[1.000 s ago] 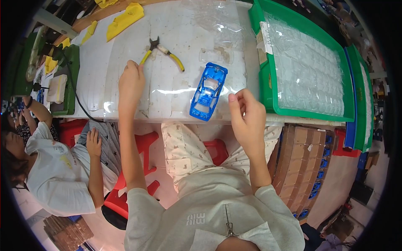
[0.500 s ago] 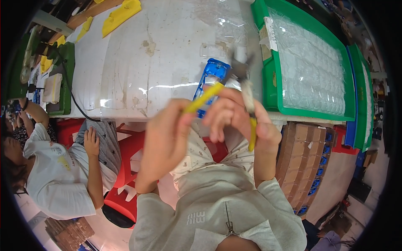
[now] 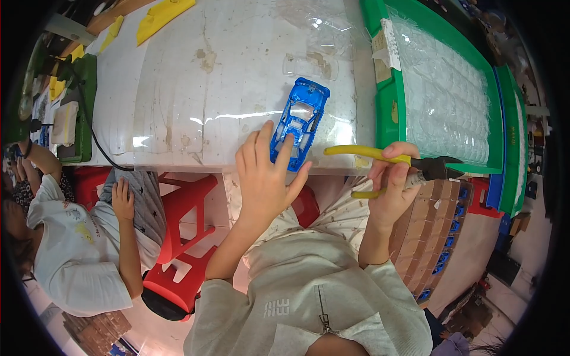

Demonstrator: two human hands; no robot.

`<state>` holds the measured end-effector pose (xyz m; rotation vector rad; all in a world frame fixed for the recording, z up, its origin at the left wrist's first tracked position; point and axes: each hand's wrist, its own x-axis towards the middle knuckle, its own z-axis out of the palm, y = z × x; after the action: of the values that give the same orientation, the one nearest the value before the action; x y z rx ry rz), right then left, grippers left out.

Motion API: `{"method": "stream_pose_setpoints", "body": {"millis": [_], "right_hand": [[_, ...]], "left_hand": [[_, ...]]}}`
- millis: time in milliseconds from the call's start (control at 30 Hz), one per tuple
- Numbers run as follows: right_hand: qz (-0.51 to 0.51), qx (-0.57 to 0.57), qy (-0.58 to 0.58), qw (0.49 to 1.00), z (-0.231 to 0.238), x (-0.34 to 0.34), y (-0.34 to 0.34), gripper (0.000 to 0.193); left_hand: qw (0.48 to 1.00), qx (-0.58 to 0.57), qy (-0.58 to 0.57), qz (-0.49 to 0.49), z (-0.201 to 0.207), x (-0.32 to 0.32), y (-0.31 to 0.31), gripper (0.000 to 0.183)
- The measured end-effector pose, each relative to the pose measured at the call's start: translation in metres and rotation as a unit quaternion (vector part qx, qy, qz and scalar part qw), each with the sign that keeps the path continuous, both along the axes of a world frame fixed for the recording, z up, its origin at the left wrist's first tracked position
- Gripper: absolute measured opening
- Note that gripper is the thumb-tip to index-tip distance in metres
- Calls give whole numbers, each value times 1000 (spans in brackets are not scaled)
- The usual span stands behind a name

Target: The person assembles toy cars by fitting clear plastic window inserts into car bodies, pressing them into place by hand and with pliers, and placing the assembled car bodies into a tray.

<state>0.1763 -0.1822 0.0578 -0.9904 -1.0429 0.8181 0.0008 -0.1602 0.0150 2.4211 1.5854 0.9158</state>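
A blue toy car body (image 3: 309, 98) lies at a slant near the front edge of the table, with clear plastic set in its window openings. My left hand (image 3: 264, 172) rests over its near end, fingers stretched and spread. The index finger touches the car's top, and the thumb is beside its right near corner. Off to the right, past the table edge, my right hand (image 3: 392, 190) is closed on pliers (image 3: 436, 167) with yellow handles and dark jaws. Those jaws point right, and the handles are spread apart. Part of the lower handle is hidden by my fingers.
A green tray (image 3: 392, 113) holding rows of clear plastic parts stands on the right of the table (image 3: 172, 89). Further left are a green machine (image 3: 86, 110) with a black cable and yellow pieces (image 3: 163, 21). Another person (image 3: 83, 237) sits left, near red stools (image 3: 184, 267).
The pliers have swung right and down, away from the car, in my right hand. My left hand has left the yellow handle and come down on the car.
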Motion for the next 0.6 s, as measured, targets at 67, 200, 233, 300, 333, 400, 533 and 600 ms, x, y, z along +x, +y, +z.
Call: {"method": "stream_pose_setpoints", "body": {"millis": [67, 200, 233, 300, 333, 400, 533, 600], "right_hand": [[3, 9, -16, 1000, -5, -6, 8, 22], [24, 40, -57, 997, -22, -18, 32, 15], [30, 55, -98, 993, -25, -21, 39, 13], [38, 27, -106, 993, -22, -24, 46, 9], [31, 49, -127, 990, -19, -24, 46, 9], [14, 75, -139, 987, -12, -28, 48, 7], [9, -16, -123, 992, -36, -42, 61, 5], [8, 14, -199, 980, -34, -35, 62, 3]], "left_hand": [[1000, -25, -8, 1, -8, 3, -1, 43], [998, -54, -24, -4, -10, 4, -1, 43], [998, -53, -29, -11, -10, 3, 1, 42], [998, -53, -35, -18, -10, 2, 2, 42], [998, -57, -33, -17, -10, 1, 1, 42], [997, -63, -34, -15, -11, 2, 0, 42], [997, -63, -39, -25, -10, 1, 1, 41], [997, -63, -46, -27, -11, 1, 2, 41]]}}
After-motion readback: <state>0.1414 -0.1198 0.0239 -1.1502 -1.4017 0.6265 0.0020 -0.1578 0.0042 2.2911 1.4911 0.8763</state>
